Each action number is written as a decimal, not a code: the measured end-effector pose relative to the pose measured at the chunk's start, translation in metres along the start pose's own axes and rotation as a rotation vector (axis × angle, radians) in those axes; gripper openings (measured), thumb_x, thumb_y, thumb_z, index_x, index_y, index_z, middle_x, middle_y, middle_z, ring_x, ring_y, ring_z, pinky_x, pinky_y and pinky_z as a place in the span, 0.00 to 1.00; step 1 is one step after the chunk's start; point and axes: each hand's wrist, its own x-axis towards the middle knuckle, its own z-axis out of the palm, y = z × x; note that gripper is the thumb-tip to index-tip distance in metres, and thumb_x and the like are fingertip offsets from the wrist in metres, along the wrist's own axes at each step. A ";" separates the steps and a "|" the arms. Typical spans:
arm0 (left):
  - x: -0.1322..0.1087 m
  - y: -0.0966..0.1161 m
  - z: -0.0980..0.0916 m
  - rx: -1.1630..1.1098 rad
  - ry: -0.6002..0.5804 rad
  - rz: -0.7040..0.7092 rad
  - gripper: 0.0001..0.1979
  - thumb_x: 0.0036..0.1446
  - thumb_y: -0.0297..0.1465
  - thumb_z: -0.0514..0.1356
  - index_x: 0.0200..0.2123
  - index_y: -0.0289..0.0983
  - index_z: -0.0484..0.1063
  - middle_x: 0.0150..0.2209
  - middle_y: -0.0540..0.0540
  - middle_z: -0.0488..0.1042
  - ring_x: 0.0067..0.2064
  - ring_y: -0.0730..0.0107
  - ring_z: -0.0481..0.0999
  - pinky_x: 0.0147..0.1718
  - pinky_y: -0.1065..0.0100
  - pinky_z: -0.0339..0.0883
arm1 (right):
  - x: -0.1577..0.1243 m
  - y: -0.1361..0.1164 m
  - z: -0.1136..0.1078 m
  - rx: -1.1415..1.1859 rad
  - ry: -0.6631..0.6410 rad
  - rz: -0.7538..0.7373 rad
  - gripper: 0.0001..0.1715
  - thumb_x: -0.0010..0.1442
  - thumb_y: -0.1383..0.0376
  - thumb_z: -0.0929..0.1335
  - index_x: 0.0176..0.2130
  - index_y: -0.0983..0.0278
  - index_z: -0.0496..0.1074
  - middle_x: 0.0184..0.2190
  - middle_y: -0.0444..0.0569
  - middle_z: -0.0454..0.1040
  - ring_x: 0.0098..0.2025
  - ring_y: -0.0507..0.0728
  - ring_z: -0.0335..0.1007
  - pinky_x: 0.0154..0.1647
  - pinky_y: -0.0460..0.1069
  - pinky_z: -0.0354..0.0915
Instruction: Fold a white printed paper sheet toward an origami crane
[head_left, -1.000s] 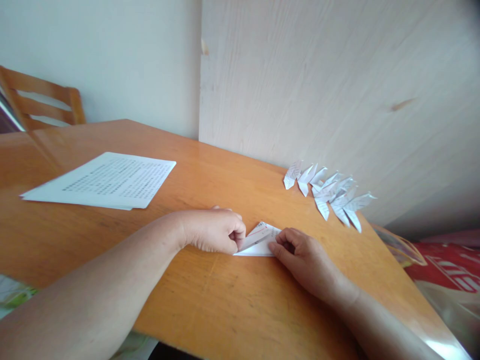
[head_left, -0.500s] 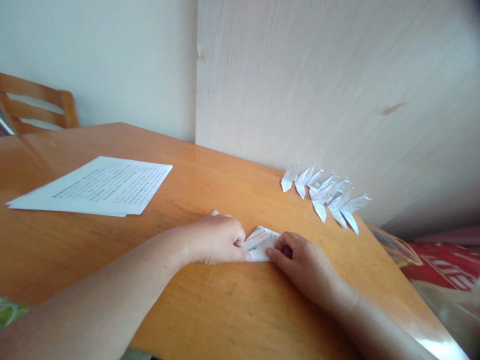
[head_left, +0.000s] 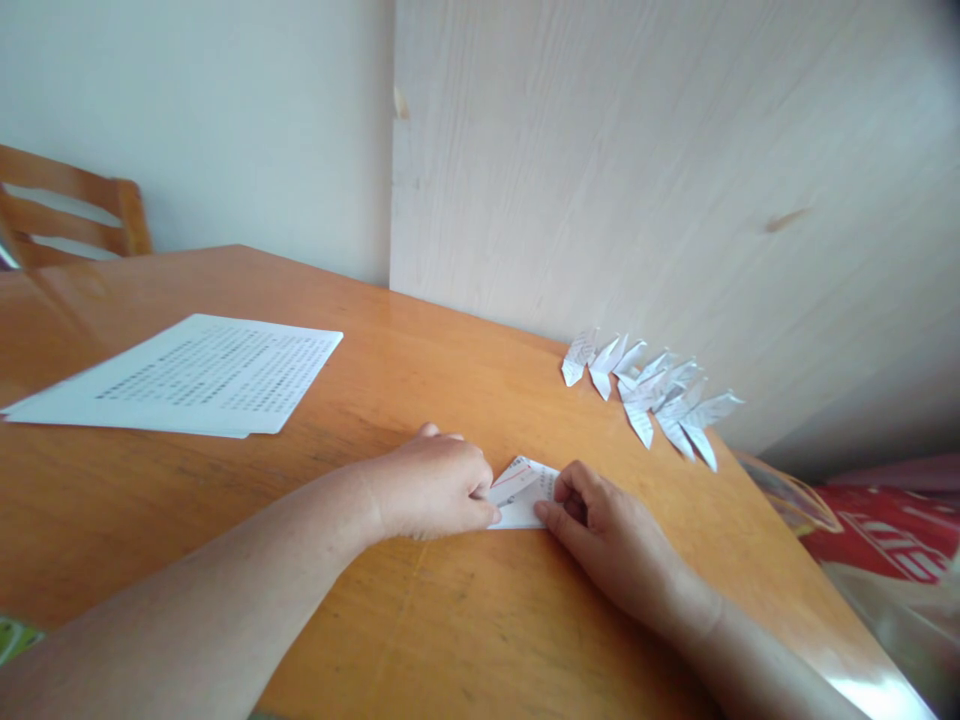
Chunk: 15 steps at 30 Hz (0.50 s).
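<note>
A small folded piece of printed paper (head_left: pixel 523 497) lies on the wooden table between my hands. It comes to a point at the top, and a red line and dark print show on it. My left hand (head_left: pixel 442 482) is closed, its thumb and curled fingers gripping the paper's left end. At the other end, my right hand (head_left: pixel 604 520) pinches the paper between thumb and bent fingers. Both ends of the paper are hidden under the fingers.
Several folded paper pieces (head_left: pixel 649 390) stand in a slanting row near the wall panel. A stack of printed sheets (head_left: pixel 217 375) lies at left. Beyond it is a wooden chair (head_left: pixel 75 205). A red bag (head_left: pixel 885 530) sits past the table's right edge.
Both hands keep hold of the folded paper, nearly in place. The right thumb has shifted very slightly to the right. The view has moved a little.
</note>
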 end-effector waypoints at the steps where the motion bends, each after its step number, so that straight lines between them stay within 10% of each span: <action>1: 0.000 0.000 0.000 -0.001 0.001 -0.001 0.15 0.58 0.41 0.59 0.23 0.40 0.74 0.28 0.50 0.75 0.35 0.64 0.73 0.44 0.59 0.56 | 0.000 0.000 0.000 0.000 -0.003 -0.007 0.08 0.62 0.59 0.67 0.34 0.60 0.64 0.29 0.44 0.72 0.29 0.54 0.66 0.29 0.48 0.56; 15: 0.002 -0.003 0.005 0.002 0.033 0.002 0.14 0.56 0.39 0.59 0.21 0.39 0.73 0.26 0.49 0.73 0.33 0.64 0.72 0.42 0.59 0.58 | -0.001 -0.005 -0.004 -0.051 -0.020 -0.065 0.08 0.62 0.62 0.66 0.31 0.61 0.64 0.29 0.44 0.72 0.32 0.54 0.65 0.31 0.48 0.55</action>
